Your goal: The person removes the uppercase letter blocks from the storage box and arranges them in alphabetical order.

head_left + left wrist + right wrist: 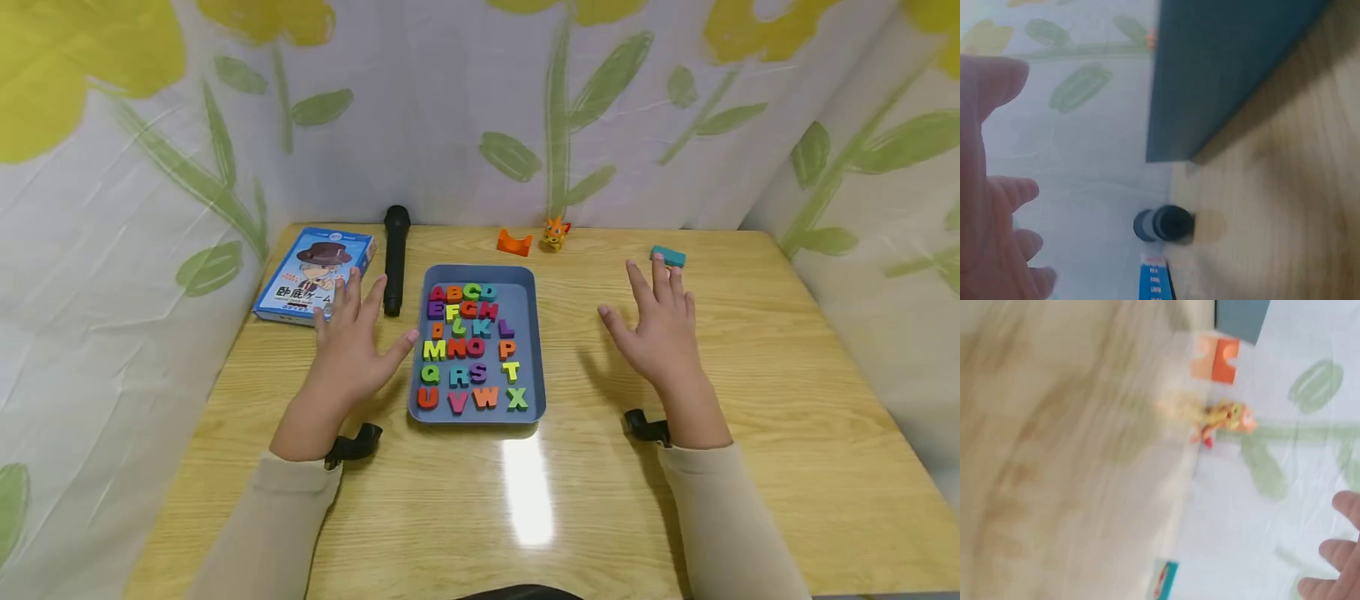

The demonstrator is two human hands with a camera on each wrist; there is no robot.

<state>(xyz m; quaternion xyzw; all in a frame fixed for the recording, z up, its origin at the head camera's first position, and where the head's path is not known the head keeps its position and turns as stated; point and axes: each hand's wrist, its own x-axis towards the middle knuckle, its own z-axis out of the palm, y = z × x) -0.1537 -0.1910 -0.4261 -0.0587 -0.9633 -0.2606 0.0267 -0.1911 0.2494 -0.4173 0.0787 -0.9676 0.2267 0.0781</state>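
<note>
My left hand [348,354] hovers with spread fingers between the blue game box [311,275] and the grey-blue tray [528,350]. In the left wrist view its fingers [1013,190] hold nothing, and the tray's side [1210,75] is close by. Rows of colourful letter pieces, such as the W [486,397] and the X [517,398], lie in the tray. To the tray's right, my right hand [662,333] is held above the table, fingers apart and nothing in it. A small teal block [668,256] lies just beyond its fingertips.
Behind the tray's left side lies a black microphone [395,260]. An orange curved piece [513,242] and a small orange-yellow figurine [556,234] stand along the back edge of the wooden table [600,500]. A flower-patterned curtain [450,125] closes off the back and sides.
</note>
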